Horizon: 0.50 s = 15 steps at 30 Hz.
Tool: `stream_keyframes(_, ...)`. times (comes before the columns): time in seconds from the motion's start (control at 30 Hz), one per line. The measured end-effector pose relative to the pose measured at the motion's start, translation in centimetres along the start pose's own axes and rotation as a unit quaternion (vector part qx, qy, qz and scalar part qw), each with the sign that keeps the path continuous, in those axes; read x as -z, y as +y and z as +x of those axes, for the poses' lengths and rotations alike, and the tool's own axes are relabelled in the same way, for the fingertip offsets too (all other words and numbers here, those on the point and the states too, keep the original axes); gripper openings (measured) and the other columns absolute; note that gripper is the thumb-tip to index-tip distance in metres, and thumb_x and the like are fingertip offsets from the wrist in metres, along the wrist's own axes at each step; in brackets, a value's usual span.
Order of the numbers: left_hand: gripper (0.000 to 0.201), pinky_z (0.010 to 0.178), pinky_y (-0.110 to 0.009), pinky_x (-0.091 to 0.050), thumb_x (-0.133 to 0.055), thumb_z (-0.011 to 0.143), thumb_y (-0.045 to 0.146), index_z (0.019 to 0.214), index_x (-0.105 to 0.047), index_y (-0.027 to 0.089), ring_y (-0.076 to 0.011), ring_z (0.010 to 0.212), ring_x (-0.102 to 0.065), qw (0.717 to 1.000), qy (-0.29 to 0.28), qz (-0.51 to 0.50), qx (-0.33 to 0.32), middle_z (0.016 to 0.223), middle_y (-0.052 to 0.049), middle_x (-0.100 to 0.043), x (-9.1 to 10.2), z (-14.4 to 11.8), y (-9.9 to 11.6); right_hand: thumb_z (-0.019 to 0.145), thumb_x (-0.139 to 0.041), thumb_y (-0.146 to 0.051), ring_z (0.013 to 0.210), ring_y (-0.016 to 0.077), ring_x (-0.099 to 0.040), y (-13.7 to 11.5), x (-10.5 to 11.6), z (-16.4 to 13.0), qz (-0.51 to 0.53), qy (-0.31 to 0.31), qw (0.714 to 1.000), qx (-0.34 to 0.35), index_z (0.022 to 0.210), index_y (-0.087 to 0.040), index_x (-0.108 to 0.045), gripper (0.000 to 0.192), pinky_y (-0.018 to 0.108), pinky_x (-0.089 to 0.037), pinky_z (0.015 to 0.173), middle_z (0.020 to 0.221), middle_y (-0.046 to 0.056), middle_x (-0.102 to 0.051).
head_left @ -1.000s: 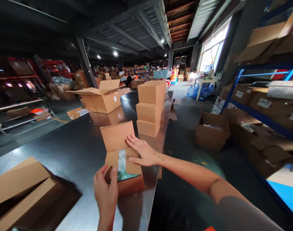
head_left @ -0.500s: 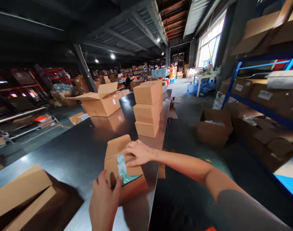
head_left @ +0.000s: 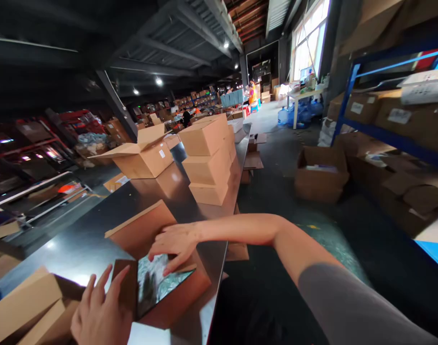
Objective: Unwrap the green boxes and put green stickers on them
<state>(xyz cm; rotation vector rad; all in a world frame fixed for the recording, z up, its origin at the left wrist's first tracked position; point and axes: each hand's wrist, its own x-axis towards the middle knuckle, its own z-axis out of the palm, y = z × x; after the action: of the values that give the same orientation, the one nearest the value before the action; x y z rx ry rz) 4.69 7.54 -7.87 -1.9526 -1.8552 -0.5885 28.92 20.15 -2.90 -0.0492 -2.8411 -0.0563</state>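
Right now a small cardboard box [head_left: 157, 282] sits open near the right edge of the dark tabletop [head_left: 78, 244], close in front of the person. Its rear flap [head_left: 140, 230] stands raised and tilted back, and a plastic-wrapped, greenish item [head_left: 152, 280] shows inside. The right hand [head_left: 174, 242] reaches across with fingers spread flat, fingertips pressing on the wrapped item and the box's right flap, gripping nothing. The left hand [head_left: 100, 311] is open too, fingers extended against the box's left side, steadying it rather than clasping it.

Judging by this, the item is already in the box, but the flaps are not folded shut, so closing remains. A stack of 3 closed boxes [head_left: 208, 160] stands farther along the tabletop, and a larger open carton [head_left: 143, 155] lies beyond to the left. Another open carton [head_left: 25, 306] sits at the near left corner.
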Motion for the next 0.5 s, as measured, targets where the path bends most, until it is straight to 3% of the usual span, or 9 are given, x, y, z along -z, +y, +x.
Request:
stream_keyframes(0.1, 0.045, 0.106, -0.060, -0.040, -0.043, 0.078, 0.017, 0.113, -0.069, 0.026, -0.0358, 0.133, -0.050, 0.998, -0.059, -0.035, -0.001, 0.133, -0.010, -0.064, -1.0, -0.4, -2.0, 0.096, -0.052, -0.058, 0.094, 0.0222, -0.064, 0.8, 1.7, -2.4, -0.038, 0.062, 0.997, -0.020, 0.114, -0.017, -0.063, 0.046, 0.035, -0.039, 0.087, 0.098, 0.007, -0.073)
stream_keyframes(0.2, 0.039, 0.103, -0.052, -0.047, -0.049, 0.079, 0.027, 0.111, -0.071, 0.027, -0.0364, 0.120, -0.061, 0.976, -0.130, -0.129, 0.114, 0.116, -0.008, -0.072, -1.5, -1.3, -3.2, 0.095, -0.050, -0.061, 0.086, 0.0230, -0.065, 1.1, 1.4, -7.0, -0.071, 0.047, 0.989, -0.120, 0.100, -0.016, -0.070, 0.049, 0.037, -0.043, 0.088, 0.084, 0.008, -0.071)
stream_keyframes(0.27, 0.035, 0.094, -0.048, -0.054, -0.057, 0.075, 0.035, 0.106, -0.072, 0.029, -0.0374, 0.109, -0.067, 0.929, -0.180, -0.226, 0.230, 0.103, -0.006, -0.075, -1.8, -1.5, -3.3, 0.095, -0.053, -0.058, 0.096, 0.0247, -0.066, 0.8, 0.4, -9.9, -0.075, 0.021, 0.984, -0.159, 0.101, -0.016, -0.072, 0.047, 0.038, -0.045, 0.090, 0.104, 0.013, -0.071)
stream_keyframes(0.33, 0.033, 0.088, -0.043, -0.057, -0.063, 0.067, 0.035, 0.099, -0.070, 0.028, -0.0353, 0.102, -0.070, 0.855, -0.200, -0.351, 0.325, 0.096, -0.005, -0.076, -2.0, -1.0, -2.8, 0.096, -0.054, -0.053, 0.118, 0.0274, -0.060, 0.1, -0.4, -11.3, -0.052, 0.040, 0.983, -0.170, 0.117, -0.015, -0.068, 0.045, 0.040, -0.044, 0.099, 0.132, 0.017, -0.061)
stream_keyframes(0.4, 0.034, 0.081, -0.037, -0.059, -0.065, 0.064, 0.029, 0.097, -0.066, 0.024, -0.0306, 0.095, -0.072, 0.772, -0.188, -0.465, 0.391, 0.098, -0.007, -0.076, -1.7, 0.2, -1.8, 0.098, -0.051, -0.049, 0.136, 0.0276, -0.047, -0.6, -0.7, -11.0, 0.008, 0.086, 0.983, -0.164, 0.136, -0.014, -0.056, 0.051, 0.043, -0.038, 0.110, 0.147, 0.018, -0.050)
stream_keyframes(0.43, 0.037, 0.074, -0.035, -0.059, -0.065, 0.065, 0.027, 0.102, -0.064, 0.022, -0.0283, 0.086, -0.073, 0.745, -0.183, -0.481, 0.423, 0.093, -0.008, -0.075, -1.4, 1.1, -1.2, 0.100, -0.049, -0.048, 0.141, 0.0265, -0.042, -0.9, -0.7, -10.3, 0.045, 0.100, 0.982, -0.154, 0.142, -0.014, -0.050, 0.054, 0.044, -0.035, 0.113, 0.150, 0.017, -0.048)
stream_keyframes(0.5, 0.036, 0.062, -0.032, -0.057, -0.065, 0.074, 0.032, 0.108, -0.062, 0.019, -0.0235, 0.067, -0.070, 0.753, -0.202, -0.449, 0.436, 0.079, -0.007, -0.071, -0.8, 3.0, 0.0, 0.101, -0.045, -0.048, 0.147, 0.0253, -0.033, -1.0, -0.5, -8.3, 0.109, 0.089, 0.983, -0.118, 0.147, -0.016, -0.044, 0.056, 0.045, -0.031, 0.116, 0.152, 0.014, -0.048)
